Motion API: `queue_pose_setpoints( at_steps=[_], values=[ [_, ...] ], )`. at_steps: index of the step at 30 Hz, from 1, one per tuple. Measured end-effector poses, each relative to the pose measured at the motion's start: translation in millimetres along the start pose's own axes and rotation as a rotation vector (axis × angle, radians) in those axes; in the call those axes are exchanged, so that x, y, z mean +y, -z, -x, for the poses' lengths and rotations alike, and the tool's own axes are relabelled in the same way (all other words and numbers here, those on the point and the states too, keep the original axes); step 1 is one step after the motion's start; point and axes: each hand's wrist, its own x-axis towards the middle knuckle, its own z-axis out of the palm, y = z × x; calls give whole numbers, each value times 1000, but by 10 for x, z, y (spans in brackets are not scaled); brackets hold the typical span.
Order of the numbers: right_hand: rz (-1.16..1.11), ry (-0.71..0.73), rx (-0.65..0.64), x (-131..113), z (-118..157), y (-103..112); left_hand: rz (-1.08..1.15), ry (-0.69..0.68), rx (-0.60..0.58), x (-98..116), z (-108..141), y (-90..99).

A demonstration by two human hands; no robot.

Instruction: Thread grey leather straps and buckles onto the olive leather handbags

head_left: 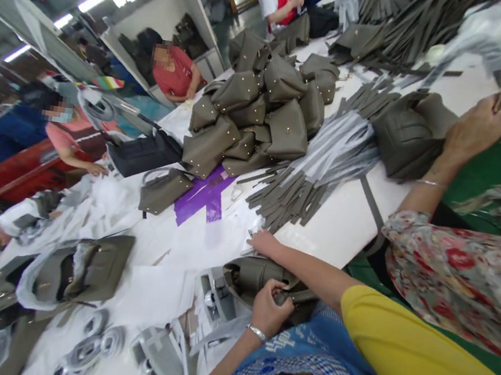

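An olive-grey handbag (247,270) lies in front of me at the table edge, close against my blue apron. My left hand (271,308), a bracelet at its wrist, is closed with thumb and fingers curled on the bag's near edge. My right hand (264,242) reaches over the bag to a small pile of clear plastic bits (252,222). Its fingertips are drawn together there, and whatever they pinch is too small to name. Just beyond that hand lies a bundle of olive-grey straps (289,197), partly wrapped in whitish film.
Many olive-grey bags (262,113) are heaped mid-table beside purple tape (203,199). Wrapped bags (75,271) and rolled straps (98,338) lie at left. A co-worker's hands (478,128) work at right near another bag (406,133). Other people stand across the table.
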Motion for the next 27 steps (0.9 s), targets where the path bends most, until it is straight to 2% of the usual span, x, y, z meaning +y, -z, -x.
queue_pose_setpoints(
  at_steps=[4, 7, 10, 11, 12, 14, 16, 18, 20, 23, 27],
  values=[
    [-64, -83, -12, -11, -16, 119, 12, -5, -10, 2, -51, 24],
    [-155, -172, 71, 108, 202, 357, 26, -2, -28, -33, -94, 33],
    [-391, -242, 249, 208, 695, 647, 42, -4, -54, -49, -129, 42],
    [-642, -264, 373, 208, 913, 726, 46, -7, -60, -44, -138, 46],
    [-898, -272, 444, 185, 1143, 785, 50, -10, -66, -35, -145, 50],
    [-1277, -333, 425, 72, 1592, 830, 65, -12, -68, -14, -157, 56],
    [-1417, -474, 308, -103, 1950, 781, 84, -19, -62, -4, -166, 55],
    [-1387, -620, 269, -290, 2170, 678, 93, -29, -57, -10, -170, 47],
    [-1265, -703, 296, -442, 2265, 569, 88, -37, -56, -26, -172, 38],
    [-1083, -686, 310, -564, 2274, 446, 83, -37, -60, -50, -172, 27],
    [-1021, -622, 281, -597, 2259, 369, 65, -35, -50, -70, -180, 12]
  ],
)
